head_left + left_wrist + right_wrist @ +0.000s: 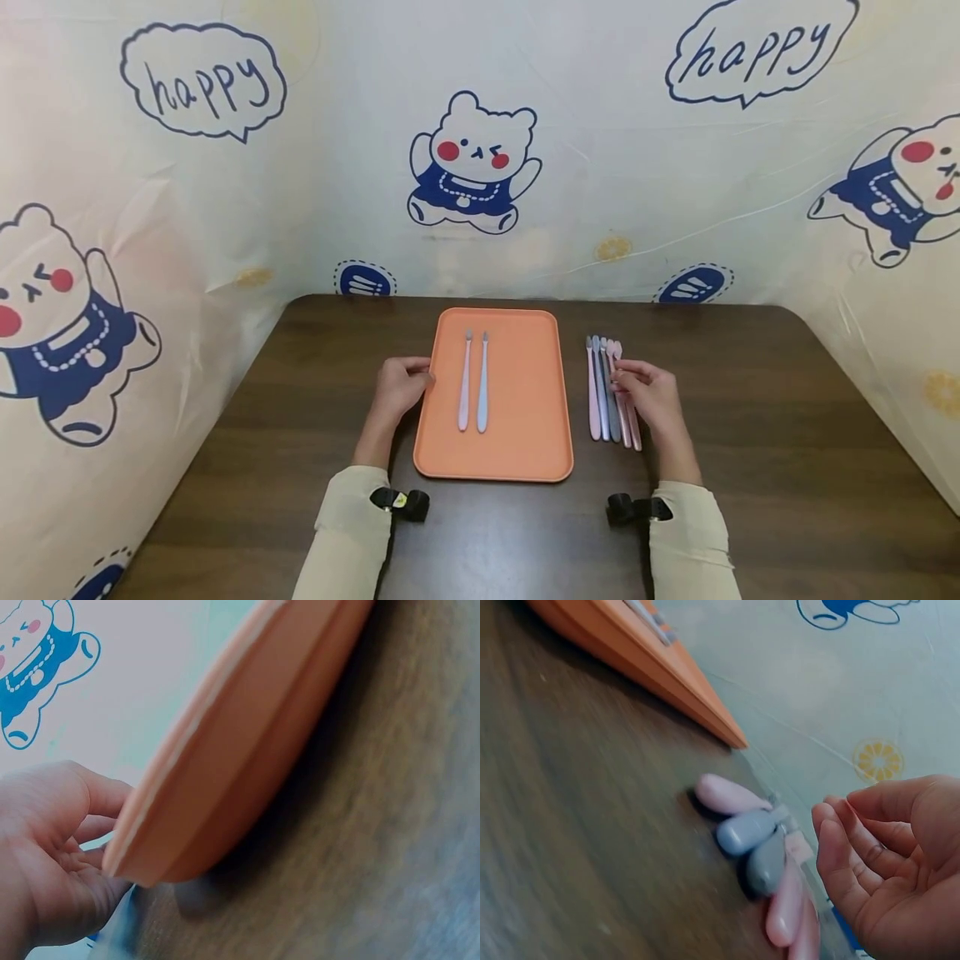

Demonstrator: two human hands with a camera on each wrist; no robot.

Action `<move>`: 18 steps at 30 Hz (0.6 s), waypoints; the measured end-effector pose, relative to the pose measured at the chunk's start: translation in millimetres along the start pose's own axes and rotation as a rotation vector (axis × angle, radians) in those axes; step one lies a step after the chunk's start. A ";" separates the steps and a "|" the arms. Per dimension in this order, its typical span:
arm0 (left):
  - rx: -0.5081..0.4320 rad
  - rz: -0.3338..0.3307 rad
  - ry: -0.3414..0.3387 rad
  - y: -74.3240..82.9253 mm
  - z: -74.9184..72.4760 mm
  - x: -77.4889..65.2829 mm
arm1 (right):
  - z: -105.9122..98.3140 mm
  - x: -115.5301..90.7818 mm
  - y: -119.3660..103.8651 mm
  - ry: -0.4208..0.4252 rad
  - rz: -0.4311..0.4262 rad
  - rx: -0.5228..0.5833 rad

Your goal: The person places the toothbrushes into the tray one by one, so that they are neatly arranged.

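Holding the tray with left fingers, maybe to stop it sliding near the surface's far edge, with right fingers loose and empty by the toothbrushes.

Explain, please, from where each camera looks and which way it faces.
Head: worn on the head, faces forward and down at tray, toothbrushes and backdrop; left hand, right hand and both sleeves show.
Left wrist: worn on that wrist, faces the tray's side, close to the table; left hand shows.
Right wrist: worn on that wrist, faces toothbrush handles and the tray; right hand shows.
Head and right wrist share tray and toothbrushes.
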State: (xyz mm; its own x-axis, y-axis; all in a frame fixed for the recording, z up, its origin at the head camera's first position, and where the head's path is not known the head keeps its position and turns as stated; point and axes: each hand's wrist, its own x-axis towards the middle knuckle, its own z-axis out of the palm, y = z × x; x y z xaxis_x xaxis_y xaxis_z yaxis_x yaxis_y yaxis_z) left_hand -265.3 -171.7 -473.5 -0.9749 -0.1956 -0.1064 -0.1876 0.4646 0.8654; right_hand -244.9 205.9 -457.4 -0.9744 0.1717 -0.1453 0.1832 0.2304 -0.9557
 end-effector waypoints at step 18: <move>0.008 -0.009 0.000 2.0 -0.1 -1.2 | -20.5 1.0 13.7 0.031 0.041 -0.140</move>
State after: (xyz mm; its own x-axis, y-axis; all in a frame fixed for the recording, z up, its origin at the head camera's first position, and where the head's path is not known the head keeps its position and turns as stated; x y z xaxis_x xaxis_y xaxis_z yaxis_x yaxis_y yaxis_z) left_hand -264.4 -170.6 -471.7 -0.9732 -0.1997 -0.1138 -0.1970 0.4694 0.8608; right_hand -240.6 228.9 -465.4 -0.9616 0.2127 -0.1733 0.2410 0.3533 -0.9039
